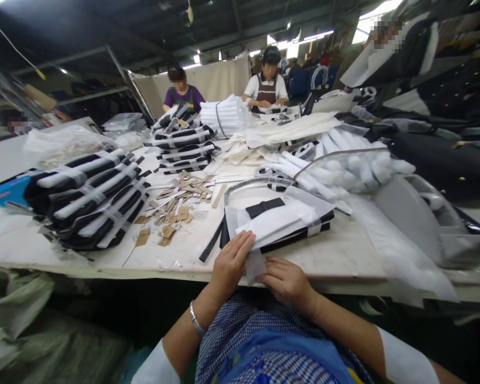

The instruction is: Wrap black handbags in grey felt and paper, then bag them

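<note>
A black bag (298, 239) lies near the table's front edge, partly covered by white wrapping and with a strap looped behind it. My left hand (232, 262) rests on the near end of the white padding (272, 224), its fingers stretched out flat and its thumb hidden. A strip of translucent sheet (256, 264) hangs from that end between my hands. The curled fingers of my right hand (287, 282) close on the strip's right side, close to the table edge. A black buckled strap piece (265, 207) shows above the padding.
Stacked black bags with white wrapping (92, 200) stand at left. Brown paper tags (168, 232) lie scattered beside them. Tied white rolls (344, 165) and a grey plastic tape dispenser-like object (428, 218) are at right. Two people work across the table (196, 258).
</note>
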`<state>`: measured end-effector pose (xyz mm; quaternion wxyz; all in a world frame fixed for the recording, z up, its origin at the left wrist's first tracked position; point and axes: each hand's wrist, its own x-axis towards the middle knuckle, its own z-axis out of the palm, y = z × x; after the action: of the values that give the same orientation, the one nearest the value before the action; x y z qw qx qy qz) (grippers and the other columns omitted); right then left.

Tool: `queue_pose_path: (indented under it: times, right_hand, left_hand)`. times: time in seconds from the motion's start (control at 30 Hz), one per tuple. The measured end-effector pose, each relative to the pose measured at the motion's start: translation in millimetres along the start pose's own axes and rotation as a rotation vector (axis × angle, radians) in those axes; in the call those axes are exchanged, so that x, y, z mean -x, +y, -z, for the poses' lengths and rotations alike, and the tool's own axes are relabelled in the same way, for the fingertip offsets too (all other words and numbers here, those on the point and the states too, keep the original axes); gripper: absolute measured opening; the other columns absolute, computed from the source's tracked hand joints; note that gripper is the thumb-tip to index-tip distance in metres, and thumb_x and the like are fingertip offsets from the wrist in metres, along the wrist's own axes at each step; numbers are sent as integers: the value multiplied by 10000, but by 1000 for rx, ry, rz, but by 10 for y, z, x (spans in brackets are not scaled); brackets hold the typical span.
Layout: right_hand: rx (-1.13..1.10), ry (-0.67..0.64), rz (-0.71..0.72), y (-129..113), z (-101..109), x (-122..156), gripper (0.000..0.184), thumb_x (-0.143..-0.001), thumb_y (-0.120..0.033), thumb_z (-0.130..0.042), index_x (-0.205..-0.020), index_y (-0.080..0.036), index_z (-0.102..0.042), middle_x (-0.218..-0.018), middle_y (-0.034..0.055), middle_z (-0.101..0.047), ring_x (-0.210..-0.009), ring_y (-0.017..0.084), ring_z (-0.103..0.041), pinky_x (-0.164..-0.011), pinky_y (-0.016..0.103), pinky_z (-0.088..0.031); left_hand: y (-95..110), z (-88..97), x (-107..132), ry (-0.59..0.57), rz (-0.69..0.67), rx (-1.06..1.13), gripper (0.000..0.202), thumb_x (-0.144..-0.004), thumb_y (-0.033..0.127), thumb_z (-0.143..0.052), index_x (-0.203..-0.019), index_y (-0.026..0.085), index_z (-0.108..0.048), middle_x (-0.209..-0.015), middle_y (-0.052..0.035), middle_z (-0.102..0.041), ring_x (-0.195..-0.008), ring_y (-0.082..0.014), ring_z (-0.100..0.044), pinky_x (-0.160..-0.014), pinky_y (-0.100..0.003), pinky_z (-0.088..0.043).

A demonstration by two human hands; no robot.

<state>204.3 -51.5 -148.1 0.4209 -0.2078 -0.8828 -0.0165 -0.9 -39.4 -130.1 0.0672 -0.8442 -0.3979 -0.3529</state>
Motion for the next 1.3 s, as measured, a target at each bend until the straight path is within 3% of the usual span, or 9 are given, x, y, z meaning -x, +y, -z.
queue_pose_path:
  times: [0.2,0.4,0.6,0.7,0.77,0.87,0.97,1.2,1.3]
  right_hand:
    - [-102,-45,-11,-145,212,205,289,-928,-82,-479,-1096,-176,-695,-1012,72,-774,-937,180,-731,-875,364,-601]
    - [-133,-102,45,-138,218,263,288,-959,-104,-434,-1104,-142,-680,-1030,92,-770,-942,195,-731,-862,380,-604]
    - [-224,-254,99,9,483,-73,144,-948,-278,-599,-1020,-189,-687,-933,52,-769,-853,169,-720,-852,351,-587]
    - [-189,-168,-3,138,618,-364,182,-910,-298,-665,-1066,-206,-677,-1003,65,-754,-939,188,-696,-894,357,-557]
    - [-95,-124,-41,236,599,-527,238,-901,-307,-677,-1116,-207,-660,-1063,82,-740,-1021,223,-669,-954,403,-525]
    - [-2,-186,-39,361,455,-658,343,-888,-392,-679,-1151,-177,-638,-1106,117,-708,-1051,269,-632,-967,466,-510]
    - [38,-203,-45,441,321,-661,245,-935,-322,-609,-1121,-166,-634,-1068,121,-683,-1008,257,-615,-907,440,-534]
    - [141,-256,110,553,266,-598,227,-958,-174,-529,-1166,-132,-609,-1094,117,-669,-1000,247,-576,-906,417,-517]
    - [186,-279,110,570,243,-615,235,-962,-170,-518,-1172,-125,-612,-1081,116,-675,-976,243,-579,-877,407,-516]
  left_hand:
    - [-2,-36,13,28,-22,-22,698,-840,-92,-351,-1492,157,-373,-1423,-121,-557,-1402,-211,-424,-1118,-442,-459]
    - [29,-26,-4,33,-8,-35,590,-928,-30,-364,-1491,146,-376,-1416,-132,-563,-1392,-214,-439,-1101,-438,-478]
    - [30,-51,18,31,3,-21,564,-955,2,-376,-1495,163,-372,-1421,-122,-561,-1375,-221,-462,-1091,-455,-487]
    - [22,-72,32,37,7,-2,545,-963,18,-400,-1488,163,-384,-1422,-121,-560,-1379,-225,-457,-1098,-461,-479]
    - [18,-82,34,44,10,10,513,-972,57,-445,-1474,155,-403,-1414,-127,-566,-1374,-229,-463,-1105,-462,-471]
    - [15,-91,25,43,21,28,500,-962,105,-516,-1452,135,-425,-1404,-141,-572,-1359,-238,-480,-1106,-460,-468]
    - [10,-68,8,28,36,51,532,-930,118,-573,-1442,140,-433,-1395,-135,-580,-1342,-233,-500,-1100,-441,-475]
    - [15,261,-63,-144,106,306,708,-877,278,-639,-1502,148,-333,-1492,-147,-476,-1394,-269,-434,-1134,-464,-424]
    - [16,299,-85,-153,133,295,632,-927,342,-599,-1485,160,-365,-1468,-138,-509,-1366,-256,-473,-1117,-439,-445]
